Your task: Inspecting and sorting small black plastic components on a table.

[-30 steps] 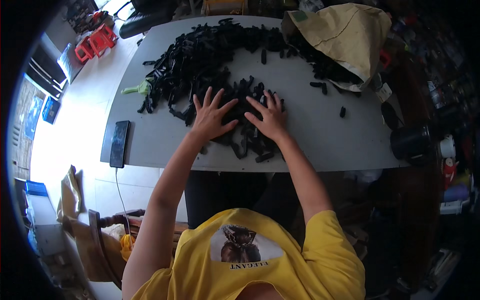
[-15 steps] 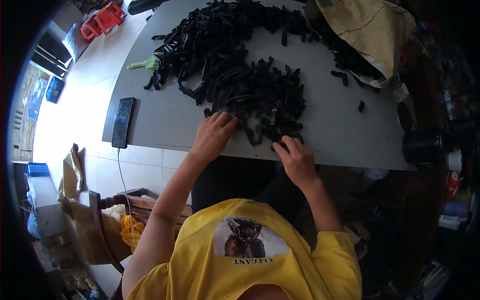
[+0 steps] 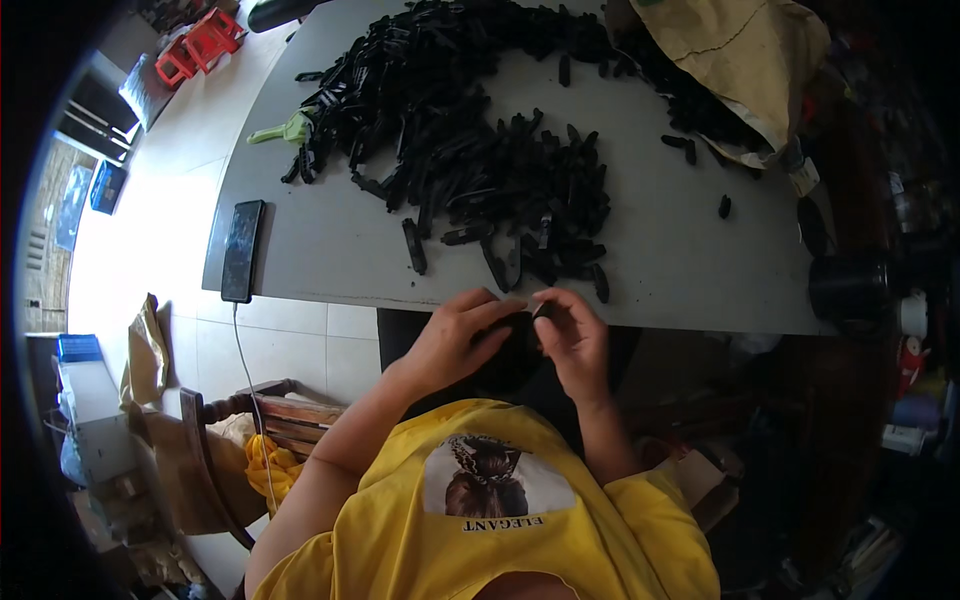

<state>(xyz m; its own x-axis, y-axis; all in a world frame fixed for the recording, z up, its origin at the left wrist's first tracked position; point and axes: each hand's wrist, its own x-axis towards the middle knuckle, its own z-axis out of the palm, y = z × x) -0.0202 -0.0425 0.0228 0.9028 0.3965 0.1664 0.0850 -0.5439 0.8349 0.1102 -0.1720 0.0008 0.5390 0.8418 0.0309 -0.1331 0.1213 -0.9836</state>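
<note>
Just past the table's near edge, my two hands are drawn together over my lap. My right hand [image 3: 574,345] pinches a small black plastic piece [image 3: 543,310] between thumb and fingers. Beside it my left hand [image 3: 462,336] is closed, fingers pressed together and pointing at that piece; whatever lies in them is lost against the dark trousers. Beyond the hands a large heap of elongated black plastic pieces [image 3: 470,170] spreads over the grey table [image 3: 660,270]. One loose black piece [image 3: 414,247] lies at the heap's near left side.
A phone [image 3: 243,250] with a white cable lies at the table's left edge. A green-handled tool [image 3: 285,130] rests against the heap. At the far right sits an open brown paper sack [image 3: 745,60] with black pieces at its mouth. A black cylinder [image 3: 848,290] stands by the right edge.
Both hands have drawn back from the heap toward me and come close together. The right hand now shows a black piece in its fingertips. A loose piece is uncovered where the left hand was.
</note>
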